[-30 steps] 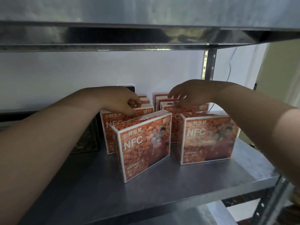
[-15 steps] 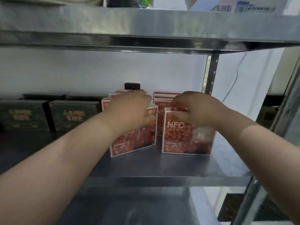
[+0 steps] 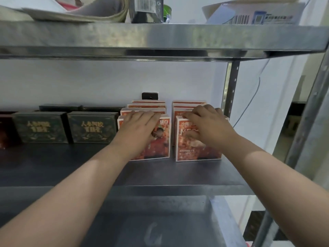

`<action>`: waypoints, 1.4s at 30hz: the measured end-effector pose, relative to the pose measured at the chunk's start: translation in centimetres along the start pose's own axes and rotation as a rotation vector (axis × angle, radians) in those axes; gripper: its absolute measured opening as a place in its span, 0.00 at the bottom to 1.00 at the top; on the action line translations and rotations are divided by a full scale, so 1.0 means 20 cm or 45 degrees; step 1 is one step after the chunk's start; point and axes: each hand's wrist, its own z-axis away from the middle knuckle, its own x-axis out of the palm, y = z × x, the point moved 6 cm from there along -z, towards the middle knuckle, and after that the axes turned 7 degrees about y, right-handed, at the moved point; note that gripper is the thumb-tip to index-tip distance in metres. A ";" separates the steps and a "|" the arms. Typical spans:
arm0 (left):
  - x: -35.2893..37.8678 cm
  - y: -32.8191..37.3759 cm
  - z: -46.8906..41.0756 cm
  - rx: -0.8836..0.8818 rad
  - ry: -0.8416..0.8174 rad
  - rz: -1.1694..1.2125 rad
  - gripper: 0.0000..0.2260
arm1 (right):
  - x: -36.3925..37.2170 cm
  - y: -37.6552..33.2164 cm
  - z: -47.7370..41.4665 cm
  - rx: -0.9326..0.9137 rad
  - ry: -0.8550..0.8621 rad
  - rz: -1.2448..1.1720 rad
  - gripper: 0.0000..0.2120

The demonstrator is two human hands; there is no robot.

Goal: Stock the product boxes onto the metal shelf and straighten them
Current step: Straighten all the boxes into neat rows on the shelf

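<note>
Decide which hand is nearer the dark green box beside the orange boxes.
Left. The left hand lies on the left front orange box, directly beside the dark green box; the right hand is on the right front orange box, one row farther away.

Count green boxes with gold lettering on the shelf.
2: left green box and right green box, side by side left of the orange boxes. More may sit behind.

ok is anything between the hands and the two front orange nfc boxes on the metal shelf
Nothing visible. The left hand rests on the left front orange box and the right hand grips the right front orange box. More orange boxes stand directly behind each, towards the wall.
</note>
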 end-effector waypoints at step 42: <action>0.29 -0.43 0.53 -1.133 -0.215 0.938 0.14 | 0.39 0.29 0.55 1.186 0.008 -1.112 0.16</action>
